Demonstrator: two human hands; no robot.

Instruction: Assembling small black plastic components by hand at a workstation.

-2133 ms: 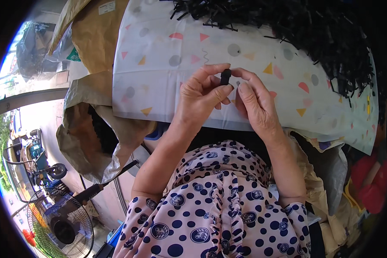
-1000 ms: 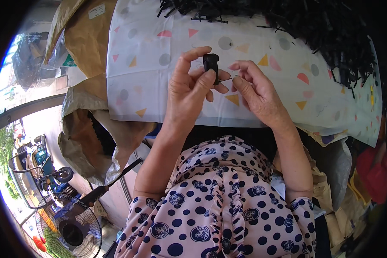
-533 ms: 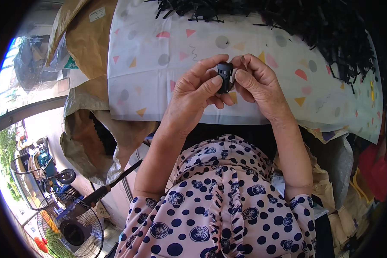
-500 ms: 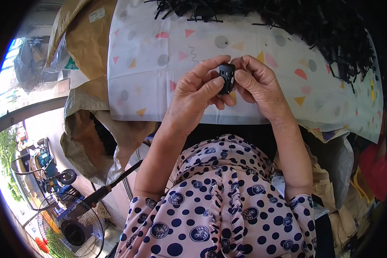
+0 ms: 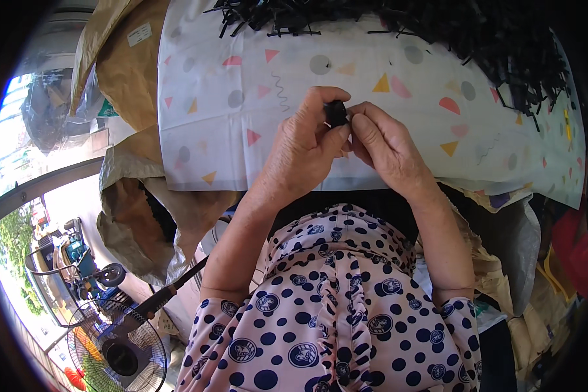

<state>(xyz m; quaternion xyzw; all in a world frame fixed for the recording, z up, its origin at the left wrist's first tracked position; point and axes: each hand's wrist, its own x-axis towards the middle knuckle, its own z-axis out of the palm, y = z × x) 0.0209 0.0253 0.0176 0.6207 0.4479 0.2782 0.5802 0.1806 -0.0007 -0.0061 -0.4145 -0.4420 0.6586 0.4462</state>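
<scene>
A small black plastic part [image 5: 336,114] is pinched between the thumb and fingers of my left hand [image 5: 307,140], above the patterned tablecloth [image 5: 209,144]. My fingers cover much of it. My right hand [image 5: 385,144] is closed right beside the part, thumb pressed to the fingers at its right edge. Whatever those right fingertips hold, if anything, is hidden. Beyond both hands, a heap of thin black strip-like pieces [image 5: 496,49] lies along the far and right side of the cloth.
Brown paper sacks stand left of the table, one a gaping sack [image 5: 134,209]. An electric fan [image 5: 117,349] is at the lower left. More paper bags [image 5: 503,261] crowd the right side. A thin yellow tool [image 5: 567,124] lies at the cloth's right edge.
My left hand has turned the black part, so its slotted face no longer shows. Both hands have shifted slightly, and the right fingers have closed in at the part's edge.
</scene>
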